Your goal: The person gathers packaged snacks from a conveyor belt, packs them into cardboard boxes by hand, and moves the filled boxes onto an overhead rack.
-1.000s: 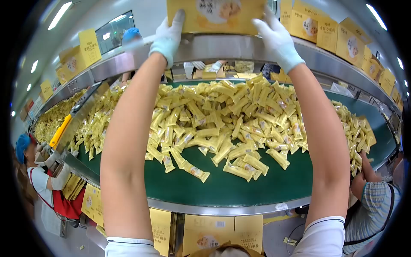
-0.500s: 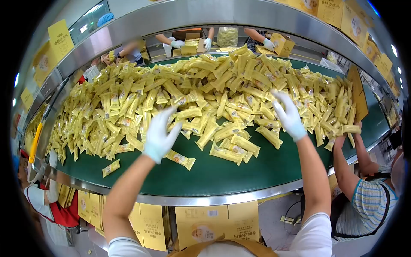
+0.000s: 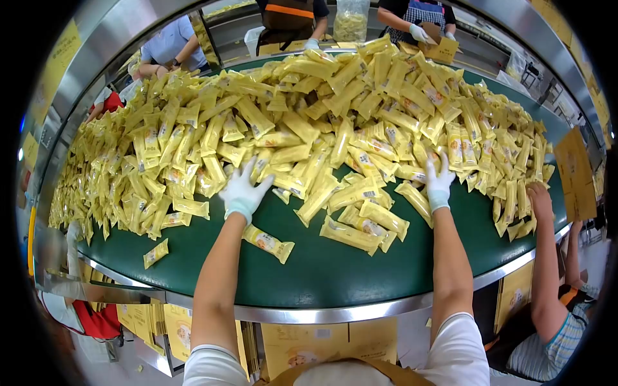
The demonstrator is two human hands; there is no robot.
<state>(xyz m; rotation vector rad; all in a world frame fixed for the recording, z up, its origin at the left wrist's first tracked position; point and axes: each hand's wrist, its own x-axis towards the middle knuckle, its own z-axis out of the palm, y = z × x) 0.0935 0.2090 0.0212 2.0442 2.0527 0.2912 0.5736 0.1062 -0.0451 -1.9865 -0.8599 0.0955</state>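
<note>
A long heap of yellow wrapped packets (image 3: 302,128) covers the green belt (image 3: 302,283). My left hand (image 3: 244,192), in a white glove, lies at the heap's front edge with its fingers spread, against packets left of centre. Just below it is a loose packet (image 3: 268,244). To the right, my right hand (image 3: 439,182), also gloved, has its fingers apart and touches packets at the front of the heap, beside a slanted packet (image 3: 415,203). Neither hand is closed round a packet. Several packets (image 3: 360,225) lie between the two hands.
A co-worker's bare hand (image 3: 539,199) is at the right end of the heap, near an upright yellow carton (image 3: 575,175). Flat cartons (image 3: 328,344) stand below the belt's metal edge (image 3: 322,314). Across the belt, another person holds a small carton (image 3: 440,48). A metal frame arches overhead.
The carton I held up a second ago is out of my hands. Both hands have come down onto the packets. My view has tilted down, and the co-worker's carton at right has shifted rightward.
</note>
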